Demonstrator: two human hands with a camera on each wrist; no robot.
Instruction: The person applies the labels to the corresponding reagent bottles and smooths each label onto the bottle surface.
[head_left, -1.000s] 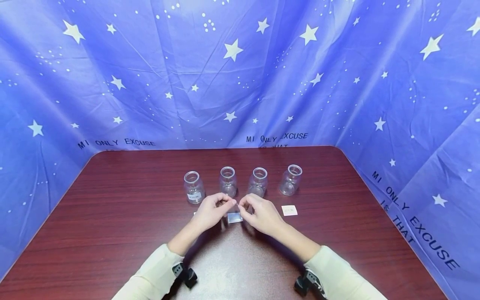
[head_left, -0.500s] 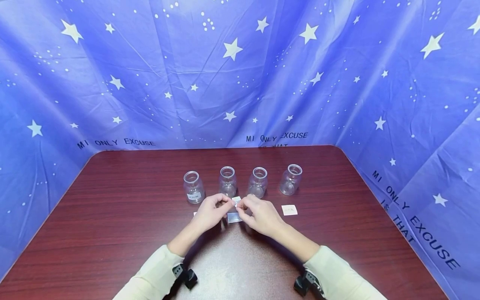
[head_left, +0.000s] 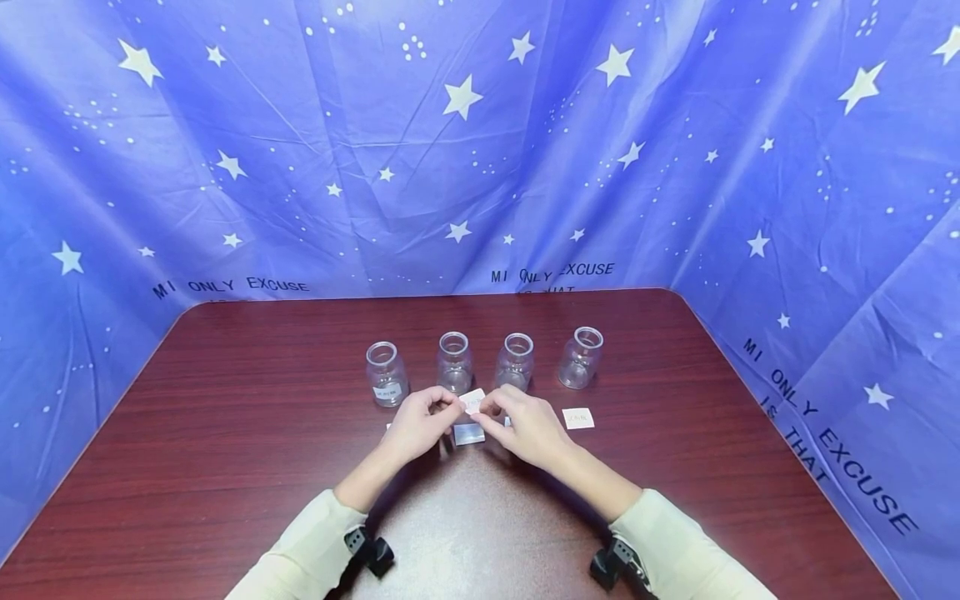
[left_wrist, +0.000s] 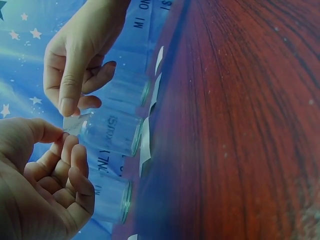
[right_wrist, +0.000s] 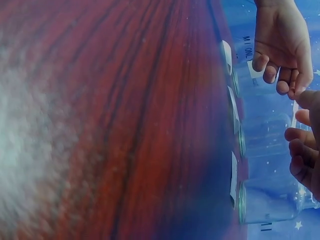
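A small white label (head_left: 472,401) with faint writing is held up between both hands in the head view. The left hand (head_left: 426,417) pinches its left edge between thumb and forefinger; in the left wrist view this hand's other fingers curl loosely. From the other side, the right hand (head_left: 528,427) pinches the lower right of the label with thumb and forefinger. Just behind the hands stand two clear glass jars (head_left: 453,361) without lids. Below the fingertips a glossy pale rectangle (head_left: 469,434) lies on the table. The label is almost edge-on in the right wrist view.
At the left stands a jar (head_left: 386,373) bearing a white label; another plain jar (head_left: 581,358) is at the right. A pale pink slip with writing (head_left: 578,418) lies before it. Other slips are partly hidden by the hands. A blue star-patterned cloth (head_left: 465,167) encloses the table (head_left: 247,417).
The label has come into view between the fingertips, turning its written face upward. The right hand has shifted slightly right, and an edge of a slip now shows beneath it. The jars stay put.
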